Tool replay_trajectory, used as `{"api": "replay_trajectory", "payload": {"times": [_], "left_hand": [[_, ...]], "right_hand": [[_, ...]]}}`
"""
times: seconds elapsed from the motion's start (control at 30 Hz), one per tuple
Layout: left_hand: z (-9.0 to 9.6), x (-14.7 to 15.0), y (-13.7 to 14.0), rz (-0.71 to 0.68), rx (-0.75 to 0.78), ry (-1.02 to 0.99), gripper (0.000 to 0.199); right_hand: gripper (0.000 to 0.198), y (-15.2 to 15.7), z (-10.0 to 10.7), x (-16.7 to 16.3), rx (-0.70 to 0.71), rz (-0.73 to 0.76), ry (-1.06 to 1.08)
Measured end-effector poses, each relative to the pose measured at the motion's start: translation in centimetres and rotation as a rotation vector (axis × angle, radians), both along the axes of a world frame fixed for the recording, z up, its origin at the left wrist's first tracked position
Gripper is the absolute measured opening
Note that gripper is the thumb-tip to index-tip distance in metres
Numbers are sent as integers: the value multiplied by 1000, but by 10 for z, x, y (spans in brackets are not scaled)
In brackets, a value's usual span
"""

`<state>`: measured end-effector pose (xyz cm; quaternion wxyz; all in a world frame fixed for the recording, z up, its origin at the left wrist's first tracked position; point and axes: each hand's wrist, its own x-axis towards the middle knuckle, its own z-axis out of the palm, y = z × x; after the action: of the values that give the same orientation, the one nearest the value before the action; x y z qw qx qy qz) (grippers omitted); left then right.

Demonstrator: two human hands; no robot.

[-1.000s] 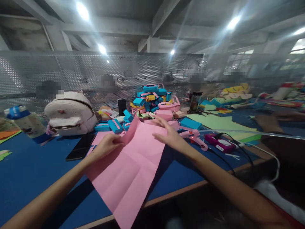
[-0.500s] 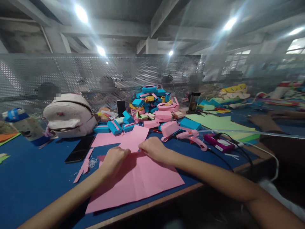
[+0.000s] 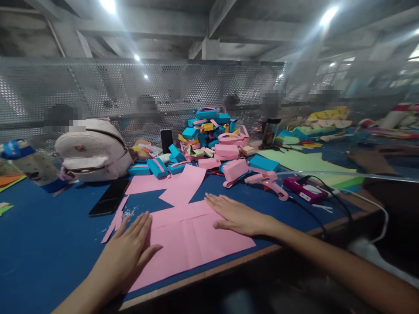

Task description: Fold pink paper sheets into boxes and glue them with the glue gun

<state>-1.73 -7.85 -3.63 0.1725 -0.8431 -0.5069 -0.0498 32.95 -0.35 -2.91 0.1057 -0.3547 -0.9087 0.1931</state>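
Note:
A large pink paper sheet [image 3: 190,248] lies near the table's front edge, with creases down its middle and a strip along its far side folded over. Flat on the sheet's left end rests my left hand [image 3: 131,244], fingers stretched and thumb apart. My right hand [image 3: 234,213] is spread on the far right part of the sheet, also open. Just beyond the hands lie a smaller loose pink piece [image 3: 186,185] and another pink sheet [image 3: 140,184]. Thin pink paper scraps [image 3: 116,220] are left of my left hand.
A black phone [image 3: 109,198] and a white backpack [image 3: 93,152] are at left. Blue and pink paper boxes [image 3: 209,139] pile up behind. A pink glue gun [image 3: 268,183] and purple power strip [image 3: 303,189], with cables, lie right. Another person's arm [image 3: 373,161] is farther right.
Both hands have opened from closed grips at the sheet's far edge and spread apart onto it, the left hand moving left and nearer, the right hand rightward. The far strip now lies flat.

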Motion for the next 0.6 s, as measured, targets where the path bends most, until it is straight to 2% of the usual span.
{"api": "replay_trajectory", "payload": {"times": [0.1,0.17,0.2,0.27,0.37,0.43,0.5,0.6], "left_hand": [[0,-4,-10,37,102,-22,79],[5,9,-18,-35,155,-53,82],[9,18,-23,-113,138,-57,79],[16,38,-31,-278,27,-39,72],[18,57,-38,-357,-69,-95,47],[17,59,-37,-376,-81,-147,36],[17,56,-30,-371,-80,-169,38],[24,52,-16,-241,-43,-114,43]], "right_hand": [[81,-10,2,9,14,-117,26],[83,-24,10,5,57,-135,69],[83,-32,14,1,79,-94,99],[77,-49,22,-7,62,91,96],[65,-66,27,-15,56,241,54],[50,-68,26,-16,91,247,41],[34,-64,26,-16,136,219,40],[28,-51,32,-19,200,130,-6]]}}
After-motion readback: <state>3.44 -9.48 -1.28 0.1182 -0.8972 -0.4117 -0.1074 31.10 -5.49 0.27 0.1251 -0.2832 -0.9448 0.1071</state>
